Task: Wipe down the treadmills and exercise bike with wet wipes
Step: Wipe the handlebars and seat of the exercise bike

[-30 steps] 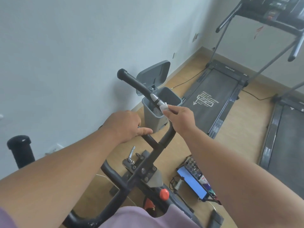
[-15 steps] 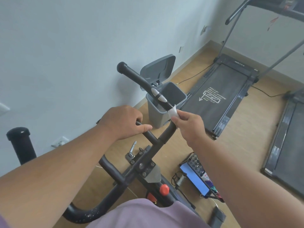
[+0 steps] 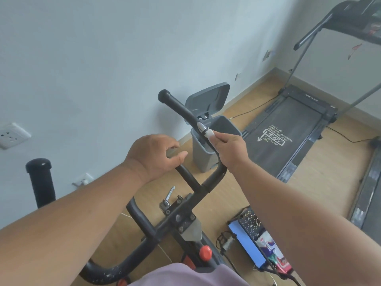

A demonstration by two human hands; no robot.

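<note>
The exercise bike's black handlebar [image 3: 181, 109] rises in the middle of the view, with a silver sensor plate [image 3: 201, 126] on its right grip. My right hand [image 3: 227, 149] pinches a small white wet wipe [image 3: 209, 134] against the grip just below that plate. My left hand [image 3: 156, 155] is wrapped around the handlebar's cross bar to the left. The left grip end [image 3: 40, 182] stands at the far left. One treadmill [image 3: 288, 129] lies ahead on the right, and a second treadmill's edge [image 3: 369, 193] shows at the far right.
An open grey pedal bin [image 3: 208, 133] stands against the wall behind the handlebar. On the wooden floor to my right lie a blue box with a patterned item [image 3: 250, 234] and cables. A red knob [image 3: 205, 252] sits on the bike frame. Wall sockets [image 3: 12, 135] are at the left.
My right hand has slid the wipe back up the right grip toward the silver plate. The left hand stays on the cross bar. The view has tilted slightly.
</note>
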